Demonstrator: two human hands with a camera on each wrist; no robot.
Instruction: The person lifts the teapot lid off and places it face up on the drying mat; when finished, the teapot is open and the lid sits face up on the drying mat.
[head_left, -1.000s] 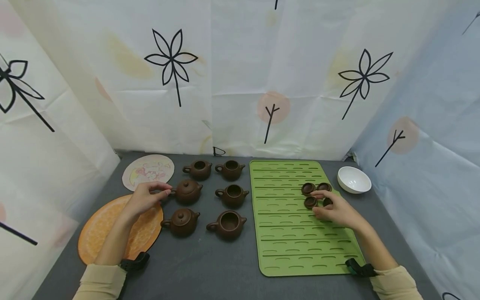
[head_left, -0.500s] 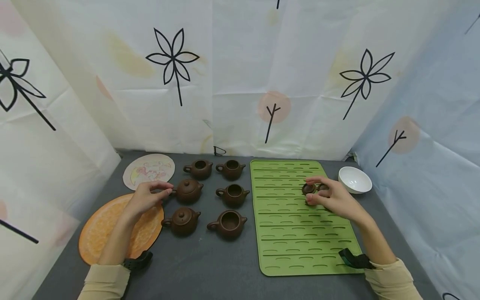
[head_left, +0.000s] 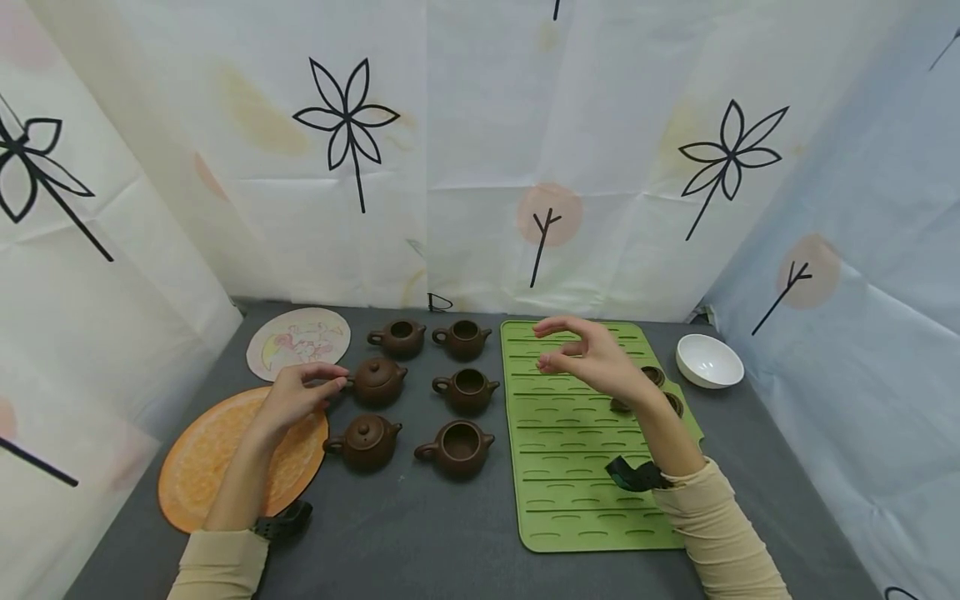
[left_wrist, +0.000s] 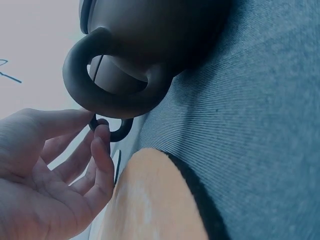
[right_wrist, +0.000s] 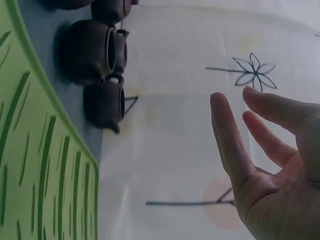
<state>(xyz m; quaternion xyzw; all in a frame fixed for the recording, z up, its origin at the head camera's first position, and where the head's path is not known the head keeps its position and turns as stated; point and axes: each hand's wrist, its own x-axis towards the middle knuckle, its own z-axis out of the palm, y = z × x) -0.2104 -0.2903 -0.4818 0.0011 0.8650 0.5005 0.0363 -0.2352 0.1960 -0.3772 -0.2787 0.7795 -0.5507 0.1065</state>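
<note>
My left hand (head_left: 296, 400) pinches the handle of a small brown lidded teapot (head_left: 377, 382) in the middle of the left column. In the left wrist view the nearer teapot's handle (left_wrist: 115, 97) overlaps the pinched, smaller handle (left_wrist: 122, 131). Over the green mat (head_left: 562, 467), my right hand (head_left: 600, 362) is raised, thumb and fingers curved apart; the right wrist view shows nothing between them. Several brown teapot lids lie on the mat, one lid (head_left: 652, 375) and another lid (head_left: 673, 404) just past my right wrist, which partly covers them.
Another lidded teapot (head_left: 366, 443) sits in front. Lidless teapots, such as the front right one (head_left: 457, 448), stand between hand and mat. An orange-slice placemat (head_left: 195, 467) lies under my left forearm, a pale oval mat (head_left: 298, 340) behind it. A white bowl (head_left: 709, 361) stands far right.
My right hand has lifted from the lids and moved left across the green mat toward the teapots. The left hand keeps its pinch on the handle, in the same place.
</note>
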